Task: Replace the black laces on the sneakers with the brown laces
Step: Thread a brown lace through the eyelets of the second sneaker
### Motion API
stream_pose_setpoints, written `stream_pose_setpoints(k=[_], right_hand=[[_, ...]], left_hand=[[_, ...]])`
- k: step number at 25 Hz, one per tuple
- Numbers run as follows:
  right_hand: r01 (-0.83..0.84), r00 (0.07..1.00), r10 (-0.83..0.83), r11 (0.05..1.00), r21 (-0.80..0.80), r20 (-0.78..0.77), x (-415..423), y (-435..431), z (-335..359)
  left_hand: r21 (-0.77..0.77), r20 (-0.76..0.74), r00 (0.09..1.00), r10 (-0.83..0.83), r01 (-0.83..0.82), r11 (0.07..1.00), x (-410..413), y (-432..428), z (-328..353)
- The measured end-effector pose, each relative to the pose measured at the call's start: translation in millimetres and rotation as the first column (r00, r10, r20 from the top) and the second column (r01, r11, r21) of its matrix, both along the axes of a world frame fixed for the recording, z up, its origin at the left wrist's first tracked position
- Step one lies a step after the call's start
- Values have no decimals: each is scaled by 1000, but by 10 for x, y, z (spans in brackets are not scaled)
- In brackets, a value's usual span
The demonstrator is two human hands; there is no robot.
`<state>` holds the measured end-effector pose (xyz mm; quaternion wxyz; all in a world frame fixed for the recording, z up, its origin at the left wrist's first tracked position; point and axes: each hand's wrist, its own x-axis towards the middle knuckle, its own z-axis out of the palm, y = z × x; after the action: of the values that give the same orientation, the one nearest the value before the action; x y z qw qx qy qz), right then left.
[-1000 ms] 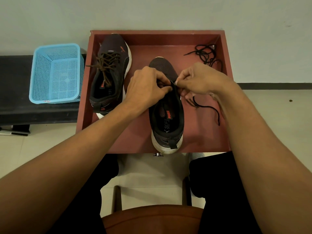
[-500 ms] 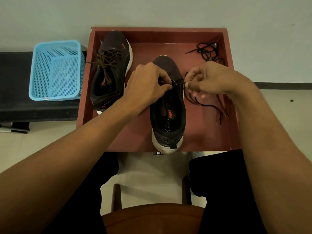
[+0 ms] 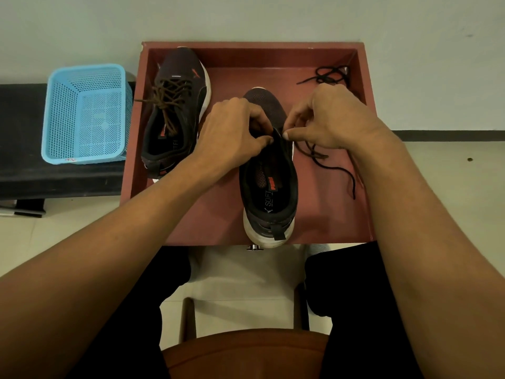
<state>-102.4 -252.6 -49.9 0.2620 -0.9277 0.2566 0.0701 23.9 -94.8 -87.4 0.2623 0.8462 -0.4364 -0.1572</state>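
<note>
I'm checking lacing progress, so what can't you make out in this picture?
Head view: near sneaker's eyelets, covered by the left hand and right hand.
Head view: what the right hand pinches, hidden by its own fingers.
Head view: black lace in the far corner, partly behind the right hand.

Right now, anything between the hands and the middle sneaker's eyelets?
Nothing visible. The left hand grips the sneaker at its tongue. The right hand pinches there too, apparently on the lace that trails from under it onto the tray floor beside the shoe. The fingers themselves hide the eyelets.
</note>
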Motion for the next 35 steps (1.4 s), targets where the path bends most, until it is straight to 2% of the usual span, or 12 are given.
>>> stream_pose_setpoints(k=[6, 11, 13, 17, 19, 21, 23, 25, 28, 31, 33, 35], right_hand=[[65, 991, -55, 995, 76, -120, -75, -117, 45], [165, 940, -171, 985, -47, -296, -237, -330, 35], [141, 953, -149, 989, -52, -265, -215, -291, 37], [25, 999, -26, 999, -24, -42, -61, -70, 58], [-32, 999, 32, 999, -14, 18, 13, 27, 40], [-45, 999, 45, 999, -11, 28, 42, 41, 9], [-35, 999, 35, 999, -11, 14, 41, 28, 1], [-31, 999, 31, 999, -17, -16, 37, 10, -18], [44, 992, -50, 997, -58, -115, -32, -124, -43], [236, 933, -265, 961, -143, -242, -172, -374, -86], [265, 913, -295, 954, -138, -283, -218, -385, -79], [246, 932, -267, 963, -112, -246, -204, -366, -85]], left_hand=[[-37, 17, 1000, 12, -12, 999, 6, 57, -7], [-35, 24, 1000, -6, 7, 999, 3, 61, 36], [-44, 24, 1000, -6, 7, 999, -20, 67, 63], [-29, 10, 1000, 1, -1, 1000, -32, 61, 92], [-19, 58, 998, 21, -20, 1000, -34, 66, 94], [5, 133, 988, 83, -84, 996, -47, 90, 114], [101, 187, 971, 148, -169, 980, -60, 115, 158], [215, 276, 948, 159, -222, 951, -60, 120, 200], [287, 344, 928, 142, -248, 925, -56, 133, 270], [326, 294, 944, 153, -249, 912, -25, 172, 293], [361, 189, 969, 158, -218, 907, 7, 219, 326], [391, 55, 989, 134, -145, 909, 28, 278, 368]])
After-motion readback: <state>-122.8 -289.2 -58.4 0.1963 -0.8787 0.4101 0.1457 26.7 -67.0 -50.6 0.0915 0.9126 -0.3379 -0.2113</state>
